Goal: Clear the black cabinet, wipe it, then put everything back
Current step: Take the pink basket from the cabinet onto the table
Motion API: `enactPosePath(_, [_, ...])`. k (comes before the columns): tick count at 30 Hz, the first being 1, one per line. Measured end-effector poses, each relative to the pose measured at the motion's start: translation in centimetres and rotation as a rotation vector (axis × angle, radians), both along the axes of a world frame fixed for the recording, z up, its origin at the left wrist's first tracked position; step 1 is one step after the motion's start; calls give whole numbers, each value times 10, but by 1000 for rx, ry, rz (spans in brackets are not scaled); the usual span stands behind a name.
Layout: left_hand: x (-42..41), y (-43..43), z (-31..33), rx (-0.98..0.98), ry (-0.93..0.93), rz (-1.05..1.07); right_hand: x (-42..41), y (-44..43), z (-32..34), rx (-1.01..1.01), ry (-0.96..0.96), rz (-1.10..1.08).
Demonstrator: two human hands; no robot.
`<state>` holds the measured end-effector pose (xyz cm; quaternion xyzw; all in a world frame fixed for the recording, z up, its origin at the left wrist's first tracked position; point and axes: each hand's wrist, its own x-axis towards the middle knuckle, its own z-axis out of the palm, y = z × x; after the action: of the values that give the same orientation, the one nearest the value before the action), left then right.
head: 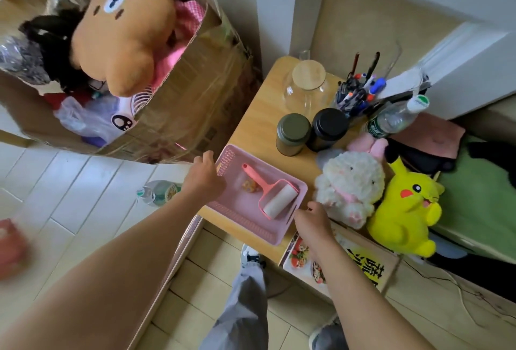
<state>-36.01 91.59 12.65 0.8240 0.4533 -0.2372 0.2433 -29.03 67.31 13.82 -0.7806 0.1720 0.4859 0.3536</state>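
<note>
— Where was the pink tray?
— On the table. My left hand gripped its far end, my right hand its near corner; the lint roller lay inside.

Light wooden worktop, pink tray at its near edge, two dark canisters mid-surface, lidded glass jar and pen cup further back, white plush and yellow plush alongside, tiled floor with a plastic bottle and big cardboard box.
</note>
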Motion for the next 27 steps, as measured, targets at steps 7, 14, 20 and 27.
enactPosePath(7, [6,-28,72,6,-140,-60,2,-24,69,92,-172,58])
enactPosePath(14, [17,-89,193,108,-299,-133,8,-87,167,206,-326,39])
enactPosePath(20, [41,-191,283,130,-525,-206,13,-193,250,263,-559,-17])
enactPosePath(27, [59,-336,339,56,-632,-374,7,-331,316,238,-729,-146])
